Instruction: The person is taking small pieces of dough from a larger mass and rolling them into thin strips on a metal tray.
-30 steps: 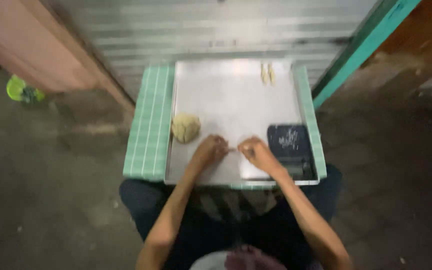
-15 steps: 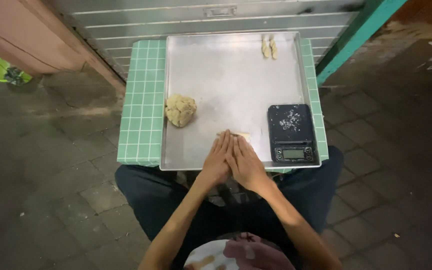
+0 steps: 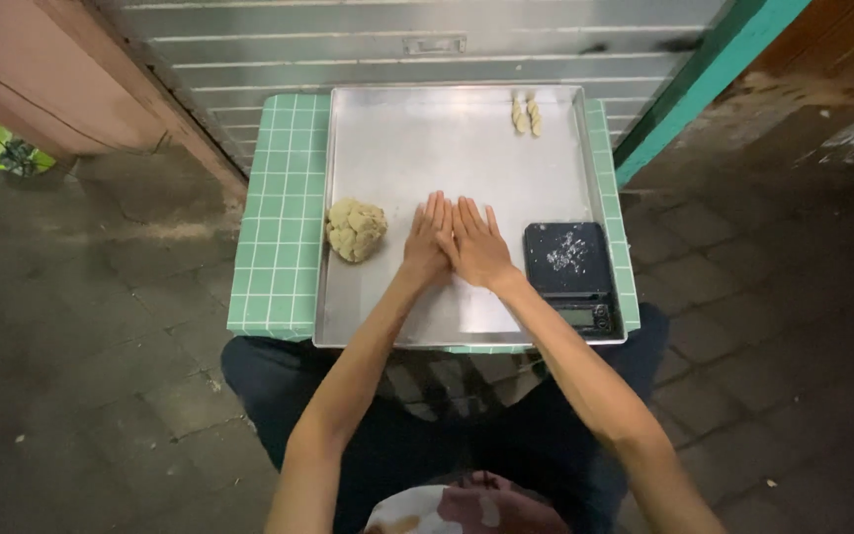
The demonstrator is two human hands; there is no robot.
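Head view looks straight down on a metal tray (image 3: 397,129) that fills most of a small green tiled table (image 3: 279,237) in the upper middle of the frame. Both hands lie flat on the tray's centre, palms down, fingers straight and pointing toward the top of the frame. The left hand (image 3: 426,242) and the right hand (image 3: 478,245) touch along their inner edges, the right one slightly overlapping. Neither hand grips anything; whatever may lie beneath the palms is hidden.

A rough lump of pale dough (image 3: 356,229) sits just left of the left hand, apart from it, near the tray's left wall. Its shape is roundish, with no clear long axis. At the tray's top edge, right of centre, a small twisted dough piece (image 3: 527,116) lies with its long axis running up and down the frame. A black kitchen scale (image 3: 567,272), dusted with crumbs, rests at the tray's lower right corner, just beside the right wrist.
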